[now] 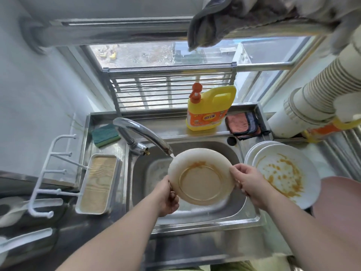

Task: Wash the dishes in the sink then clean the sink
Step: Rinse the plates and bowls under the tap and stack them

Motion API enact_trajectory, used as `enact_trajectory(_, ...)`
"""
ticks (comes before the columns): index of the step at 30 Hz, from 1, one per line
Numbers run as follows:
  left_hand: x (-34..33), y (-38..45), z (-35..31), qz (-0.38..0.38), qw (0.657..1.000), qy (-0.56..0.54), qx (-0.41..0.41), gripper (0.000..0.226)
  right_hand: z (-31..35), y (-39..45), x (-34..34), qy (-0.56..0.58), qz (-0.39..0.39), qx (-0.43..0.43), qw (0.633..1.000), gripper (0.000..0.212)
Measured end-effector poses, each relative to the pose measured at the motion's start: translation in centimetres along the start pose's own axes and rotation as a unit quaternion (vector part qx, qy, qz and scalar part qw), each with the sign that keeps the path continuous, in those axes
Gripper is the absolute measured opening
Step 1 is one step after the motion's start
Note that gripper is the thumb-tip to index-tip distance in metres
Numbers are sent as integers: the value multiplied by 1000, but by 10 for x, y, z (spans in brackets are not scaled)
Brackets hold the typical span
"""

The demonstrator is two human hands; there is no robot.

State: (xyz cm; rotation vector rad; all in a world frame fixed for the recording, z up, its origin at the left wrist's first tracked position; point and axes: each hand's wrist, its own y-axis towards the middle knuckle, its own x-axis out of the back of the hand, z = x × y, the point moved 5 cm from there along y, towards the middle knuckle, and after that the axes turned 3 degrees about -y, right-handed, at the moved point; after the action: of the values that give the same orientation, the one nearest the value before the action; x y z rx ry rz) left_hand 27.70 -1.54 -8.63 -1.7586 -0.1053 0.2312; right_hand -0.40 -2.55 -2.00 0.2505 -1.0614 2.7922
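Left hand: left hand (pixel 168 196) is gripping the near-left rim of the round white sauce-stained plate (pixel 201 176).
Right hand: right hand (pixel 249 184) is pinching its right rim.
Plate: sitting between both hands, over the stainless steel sink (pixel 224 214).
Beyond: curved chrome faucet (pixel 144 134) is pouring water onto the far rim.

bright daylight comes in through the window (pixel 166 53) behind the sink (pixel 252 214), leaving pale glare on the steel and soft, weak shadows. the wide lens bends straight lines near the edges, and the corners look smeared and out of focus.
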Motion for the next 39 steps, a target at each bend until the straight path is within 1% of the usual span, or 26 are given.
enact_trajectory(2,-1,5,2,-3,1000,10,-3,44,-1,-4,1,-6,-7,13,1000,17)
enact_trajectory(4,3,10,2,-2,1000,12,-1,51,-2,-5,-5,2,0,17,1000,15)
enact_trajectory(7,16,16,1,2,1000,-25,9,66,0,-5,-23,-5,22,24,999,16)
enact_trajectory(12,49,19,2,-13,997,-71,7,67,5,5,-61,-57,54,37,996,18)
enact_trajectory(16,71,24,6,-5,992,-127,16,77,9,13,-87,-68,68,29,995,18)
enact_trajectory(19,82,27,8,-1,984,-174,26,77,15,16,-104,-52,82,32,995,18)
enact_trajectory(23,83,29,6,4,975,-221,23,73,26,19,-114,-65,91,51,992,17)
enact_trajectory(27,75,29,0,3,979,-204,13,78,24,23,-101,-67,66,49,994,21)
enact_trajectory(29,69,29,-2,8,983,-184,9,79,20,25,-89,-48,45,37,997,20)
enact_trajectory(32,56,27,-7,17,989,-144,-11,72,5,26,-67,-18,16,-7,1000,20)
enact_trajectory(36,37,21,-13,27,997,-62,-41,58,-21,25,-47,21,-16,-65,998,23)
enact_trajectory(39,27,19,-18,20,998,-3,-57,57,-35,21,-39,43,-48,-103,993,24)
